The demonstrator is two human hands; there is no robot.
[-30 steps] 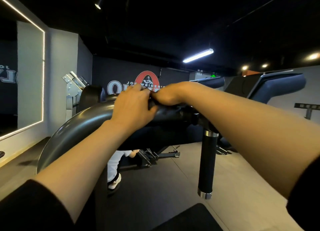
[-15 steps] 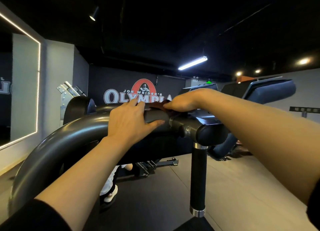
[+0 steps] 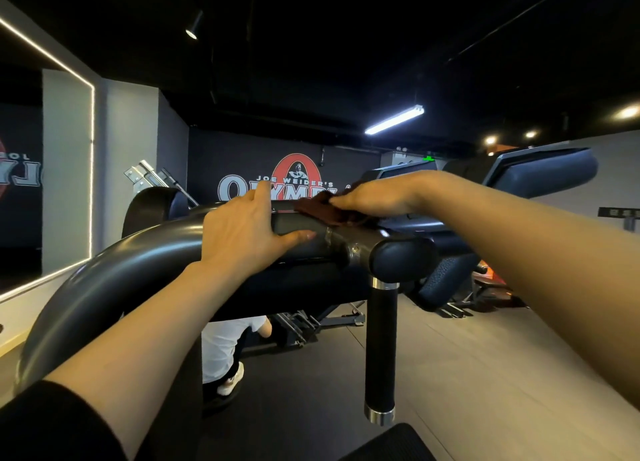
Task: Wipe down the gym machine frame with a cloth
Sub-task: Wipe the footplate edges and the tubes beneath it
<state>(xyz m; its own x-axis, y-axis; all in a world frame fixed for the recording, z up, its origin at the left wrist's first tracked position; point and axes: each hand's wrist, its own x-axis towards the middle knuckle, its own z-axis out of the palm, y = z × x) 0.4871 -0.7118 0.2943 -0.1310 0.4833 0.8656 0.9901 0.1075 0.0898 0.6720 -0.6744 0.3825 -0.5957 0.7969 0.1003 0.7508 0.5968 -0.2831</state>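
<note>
A thick dark grey curved tube, the gym machine frame (image 3: 114, 280), arches from lower left up to the centre. My left hand (image 3: 247, 230) lies over the tube's top, fingers wrapped round it and thumb along its near side. Just to the right, my right hand (image 3: 375, 197) presses a dark red-brown cloth (image 3: 320, 211) flat onto the frame's upper side. A black padded cap ends the tube at the right, and a black handle (image 3: 381, 350) with chrome rings hangs down from it.
A person's leg in white trousers and a white shoe (image 3: 230, 382) stands under the frame. Blue padded machine seats (image 3: 543, 171) sit to the right. A mirror with a lit edge (image 3: 91, 170) covers the left wall. A black mat corner (image 3: 391, 443) lies at the bottom.
My right hand has slid the cloth to the right along the frame, and more of the cloth shows. My left hand keeps its hold on the tube. The view has shifted slightly.
</note>
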